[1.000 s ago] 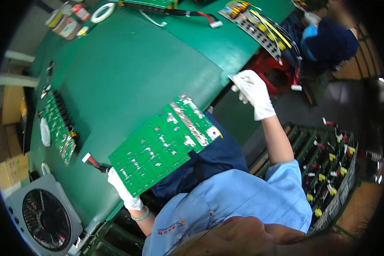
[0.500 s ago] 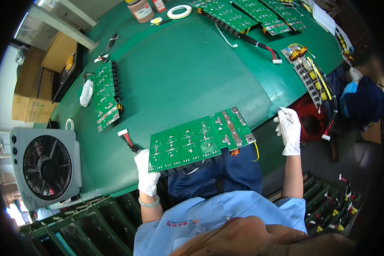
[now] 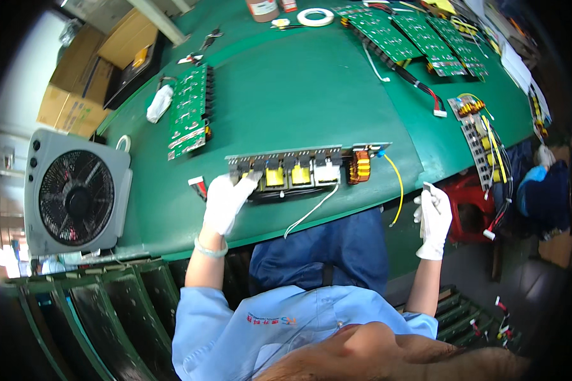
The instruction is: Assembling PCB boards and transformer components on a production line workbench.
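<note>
My gloved left hand (image 3: 224,202) grips the left end of a circuit board (image 3: 292,160) above the near edge of the table. The board stands tilted, its component side facing me, with yellow-wrapped transformers (image 3: 274,176) and a copper coil (image 3: 360,166). From it hang a yellow wire (image 3: 401,184) and a white wire (image 3: 318,207); a red-and-black lead with a white plug (image 3: 197,186) sticks out beside my left hand. My gloved right hand (image 3: 435,222), off the table's right edge, has its fingers closed on a small thin greyish piece (image 3: 427,187), too small to name.
Another green board (image 3: 190,111) lies left, near a white bundle (image 3: 160,104). Several boards (image 3: 381,35) rest at the far right, with a component-side-up board (image 3: 476,146) below them. A grey fan (image 3: 76,190) stands left. Beyond the right edge are a red stool (image 3: 469,206) and another person (image 3: 543,193).
The held board has turned from its soldered green face to its component side and moved farther over the table. My left hand moved with it; my right hand stays near the table's right edge.
</note>
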Demonstrator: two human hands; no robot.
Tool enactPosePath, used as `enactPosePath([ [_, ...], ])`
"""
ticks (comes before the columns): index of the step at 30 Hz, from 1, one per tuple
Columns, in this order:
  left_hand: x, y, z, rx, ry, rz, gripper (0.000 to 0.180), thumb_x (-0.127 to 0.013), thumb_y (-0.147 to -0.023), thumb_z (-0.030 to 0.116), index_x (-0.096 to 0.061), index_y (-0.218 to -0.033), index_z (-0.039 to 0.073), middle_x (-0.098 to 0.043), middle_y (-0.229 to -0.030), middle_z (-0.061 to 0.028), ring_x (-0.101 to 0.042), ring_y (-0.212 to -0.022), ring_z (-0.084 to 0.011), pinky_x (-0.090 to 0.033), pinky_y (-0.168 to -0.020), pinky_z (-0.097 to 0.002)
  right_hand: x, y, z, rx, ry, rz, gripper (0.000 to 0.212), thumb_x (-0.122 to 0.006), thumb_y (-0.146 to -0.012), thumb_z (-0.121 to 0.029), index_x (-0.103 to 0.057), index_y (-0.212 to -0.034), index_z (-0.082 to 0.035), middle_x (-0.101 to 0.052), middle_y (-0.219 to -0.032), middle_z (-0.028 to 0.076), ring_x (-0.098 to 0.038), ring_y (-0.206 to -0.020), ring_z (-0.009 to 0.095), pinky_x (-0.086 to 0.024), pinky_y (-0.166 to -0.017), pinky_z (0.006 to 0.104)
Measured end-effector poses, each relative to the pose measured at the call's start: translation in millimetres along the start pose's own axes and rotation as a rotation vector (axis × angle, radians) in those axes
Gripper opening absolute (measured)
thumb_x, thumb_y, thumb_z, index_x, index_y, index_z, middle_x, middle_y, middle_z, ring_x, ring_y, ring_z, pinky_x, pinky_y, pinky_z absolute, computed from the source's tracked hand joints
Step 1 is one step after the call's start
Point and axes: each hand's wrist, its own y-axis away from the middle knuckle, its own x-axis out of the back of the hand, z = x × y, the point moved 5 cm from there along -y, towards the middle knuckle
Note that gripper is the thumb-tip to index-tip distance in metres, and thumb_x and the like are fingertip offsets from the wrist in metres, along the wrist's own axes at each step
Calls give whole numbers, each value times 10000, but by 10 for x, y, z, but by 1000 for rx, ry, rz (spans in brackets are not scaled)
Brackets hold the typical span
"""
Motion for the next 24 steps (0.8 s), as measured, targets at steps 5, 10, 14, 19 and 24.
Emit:
enactPosePath([
  [5,-22,-285,11,14,297,-95,496,-676,-915,464,-721,-831,-23,-587,-634,-19,-521,-579,-97,-454,-510,-277,43,44,119,-13,-71,29,211,-629,-974,-109,-621,-1158,-7,-668,-778,67,-496,-467,56,-407,-423,202],
  [10,49,-800,-3,109,-116,-193,720,-500,-906,674,-658,-709,0,-569,-609,-52,-492,-572,-123,-379,-557,-295,7,88,154,1,-95,16,199,-630,-974,-118,-624,-1138,-5,-667,-772,71,-495,-467,53,-414,-423,201],
  [14,5,-1021,-31,247,15,-356,708,-428,-940,686,-723,-823,53,-629,-636,-49,-546,-572,-159,-427,-558,-302,-106,136,145,2,-131,6,200,-637,-970,-124,-625,-1128,-3,-654,-760,70,-493,-466,58,-417,-424,203],
  [19,406,-896,773,-264,-1098,69,513,-501,-963,513,-734,-845,71,-693,-793,-156,-673,-783,-353,-533,-679,-448,-71,178,202,-19,-98,11,174,-631,-965,-102,-623,-1109,-5,-645,-770,75,-494,-463,80,-417,-420,218],
  [24,1590,-1474,282,-447,-615,501,317,-671,-859,310,-688,-1049,56,-696,-1058,-170,-662,-959,-354,-521,-842,-420,39,179,190,23,-35,36,130,-595,-990,-125,-565,-1068,-26,-647,-765,94,-522,-477,106,-435,-427,240],
])
